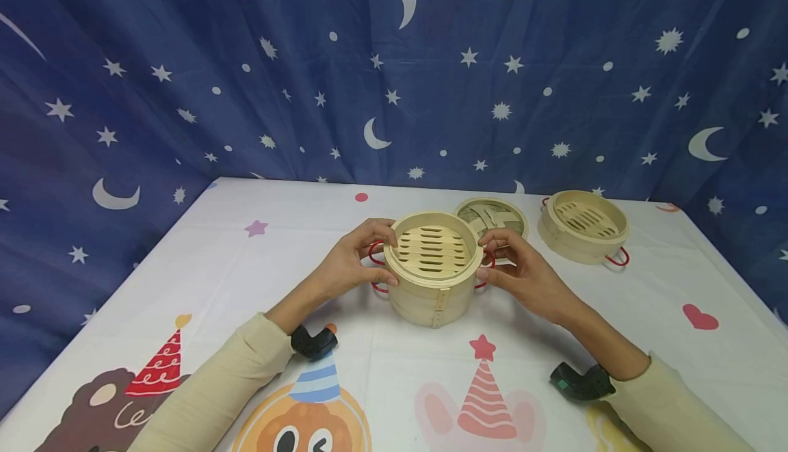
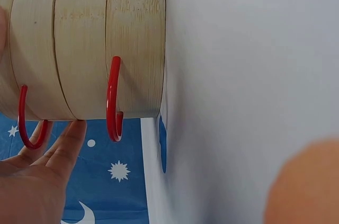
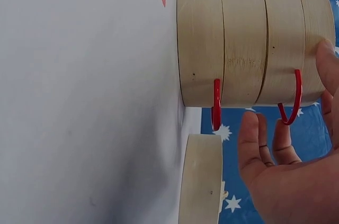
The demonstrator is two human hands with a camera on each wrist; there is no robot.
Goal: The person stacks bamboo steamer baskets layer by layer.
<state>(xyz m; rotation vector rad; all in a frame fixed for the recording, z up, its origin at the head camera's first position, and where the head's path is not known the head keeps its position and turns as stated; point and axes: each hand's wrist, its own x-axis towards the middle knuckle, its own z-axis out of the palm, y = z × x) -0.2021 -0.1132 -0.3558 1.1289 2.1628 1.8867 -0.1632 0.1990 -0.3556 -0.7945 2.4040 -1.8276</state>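
Note:
Two round bamboo steamer baskets are stacked in the middle of the head view, an upper basket (image 1: pixel 418 290) over a lower basket (image 1: pixel 409 311). Slats show inside the upper one, and red handles (image 2: pixel 112 99) stick out at both sides of the stack. My left hand (image 1: pixel 353 260) grips the upper basket from the left, its thumb at the front wall and fingers at the rim. From the right, my right hand (image 1: pixel 523 274) holds the same basket between thumb and fingers. In the right wrist view some right-hand fingers (image 3: pixel 249 139) lie beside the handles.
Behind the stack lies a woven bamboo lid (image 1: pixel 520 219), partly hidden by the upper basket and right hand. A third steamer basket (image 1: pixel 575 250) with red handles stands at the back right. A blue curtain (image 1: pixel 345 96) hangs behind the white printed tablecloth (image 1: pixel 295 213).

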